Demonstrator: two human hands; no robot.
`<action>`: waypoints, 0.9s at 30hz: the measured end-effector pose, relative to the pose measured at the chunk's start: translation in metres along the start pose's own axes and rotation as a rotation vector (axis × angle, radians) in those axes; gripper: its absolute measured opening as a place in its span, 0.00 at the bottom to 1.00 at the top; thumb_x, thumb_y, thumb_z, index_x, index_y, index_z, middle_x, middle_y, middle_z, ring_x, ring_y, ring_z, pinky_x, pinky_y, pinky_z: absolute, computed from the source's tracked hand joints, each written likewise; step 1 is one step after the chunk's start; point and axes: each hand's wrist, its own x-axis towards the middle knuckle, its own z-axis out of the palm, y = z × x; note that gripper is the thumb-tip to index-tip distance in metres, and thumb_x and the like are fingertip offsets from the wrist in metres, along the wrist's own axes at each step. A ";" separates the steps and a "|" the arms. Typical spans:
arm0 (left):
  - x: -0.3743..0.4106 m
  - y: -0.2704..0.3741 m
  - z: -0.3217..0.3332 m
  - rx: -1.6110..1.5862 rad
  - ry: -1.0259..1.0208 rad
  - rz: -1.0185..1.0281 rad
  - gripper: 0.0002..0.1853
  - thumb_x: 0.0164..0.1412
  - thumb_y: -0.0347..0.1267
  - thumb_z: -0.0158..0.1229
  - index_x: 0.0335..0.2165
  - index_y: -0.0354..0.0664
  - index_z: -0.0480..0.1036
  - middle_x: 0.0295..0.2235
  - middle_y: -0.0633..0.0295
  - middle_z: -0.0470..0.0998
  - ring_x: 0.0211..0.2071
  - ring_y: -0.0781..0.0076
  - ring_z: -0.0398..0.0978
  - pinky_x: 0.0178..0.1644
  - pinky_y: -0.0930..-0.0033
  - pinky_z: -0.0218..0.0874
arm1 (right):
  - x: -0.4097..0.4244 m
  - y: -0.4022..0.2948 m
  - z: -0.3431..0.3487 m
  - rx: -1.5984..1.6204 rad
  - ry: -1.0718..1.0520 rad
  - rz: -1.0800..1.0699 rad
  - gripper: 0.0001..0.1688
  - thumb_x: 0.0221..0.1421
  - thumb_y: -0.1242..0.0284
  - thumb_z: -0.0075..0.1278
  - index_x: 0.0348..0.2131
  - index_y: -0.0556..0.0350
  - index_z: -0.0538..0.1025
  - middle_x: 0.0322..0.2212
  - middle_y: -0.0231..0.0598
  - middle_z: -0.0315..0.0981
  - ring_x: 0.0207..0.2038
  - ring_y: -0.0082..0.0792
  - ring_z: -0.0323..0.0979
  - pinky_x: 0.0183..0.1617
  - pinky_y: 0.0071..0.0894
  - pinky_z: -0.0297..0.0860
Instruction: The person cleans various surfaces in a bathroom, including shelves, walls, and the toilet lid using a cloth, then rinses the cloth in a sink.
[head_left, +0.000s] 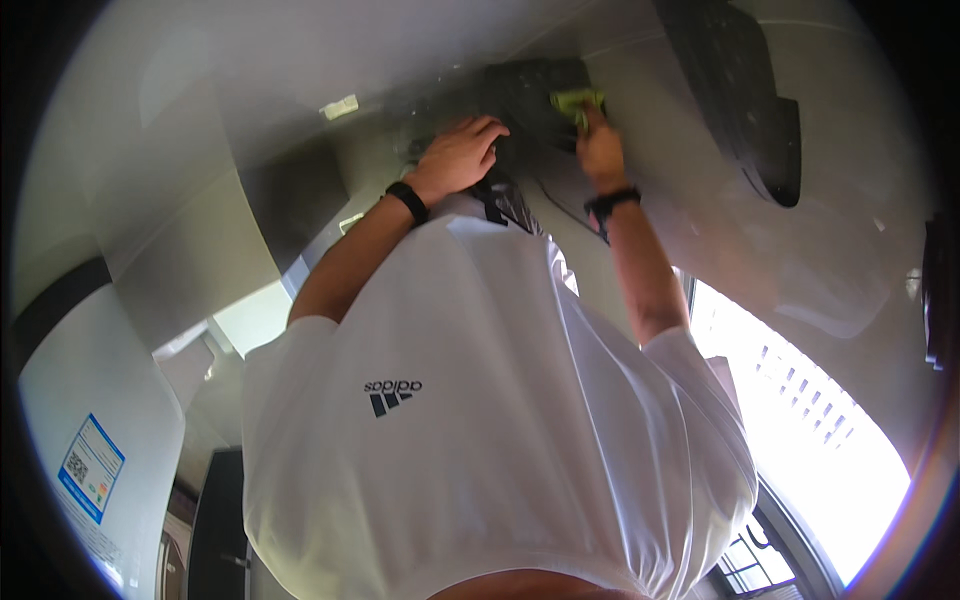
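My right hand (601, 154), with a dark band at its wrist, grips a yellow-green cleaning pad or cloth (577, 100) against or just over a dark patch of the grey surface (637, 82). To its left is my left hand (459, 154), wearing a black wristband, its fingers bent and somewhat apart with nothing visible in them. What lies beneath the left palm is hidden. A shiny black item (510, 202), perhaps a plastic bag, shows between my forearms, close to my white shirt (465, 375). A small pale yellowish piece (340, 107) lies farther left.
A long black object (739, 97) is at the upper right. A white appliance (127, 390) bearing a printed label stands at the left, near a dark panel (217, 525). At the lower right is a bright window (795, 405). A thin dark cord (562, 206) runs near my right wrist.
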 end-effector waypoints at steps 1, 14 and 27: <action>0.005 0.000 -0.003 -0.002 -0.008 -0.026 0.20 0.63 0.29 0.54 0.54 0.47 0.69 0.54 0.60 0.72 0.56 0.54 0.70 0.56 0.55 0.68 | -0.018 0.005 0.009 -0.074 0.114 -0.037 0.27 0.59 0.75 0.50 0.58 0.56 0.72 0.52 0.55 0.74 0.48 0.60 0.75 0.53 0.54 0.72; 0.032 -0.010 0.000 -0.011 -0.124 -0.192 0.20 0.66 0.35 0.54 0.55 0.46 0.69 0.55 0.57 0.72 0.59 0.49 0.69 0.59 0.53 0.65 | -0.041 -0.026 0.032 -0.095 0.258 -0.381 0.26 0.59 0.74 0.51 0.57 0.54 0.73 0.59 0.48 0.69 0.60 0.54 0.66 0.65 0.46 0.63; 0.027 0.006 -0.004 -0.054 -0.140 -0.149 0.19 0.66 0.36 0.55 0.53 0.46 0.70 0.53 0.56 0.73 0.54 0.50 0.73 0.55 0.52 0.67 | 0.007 -0.044 0.008 -0.115 0.113 -0.189 0.23 0.59 0.77 0.49 0.54 0.49 0.77 0.62 0.42 0.68 0.66 0.41 0.63 0.65 0.39 0.67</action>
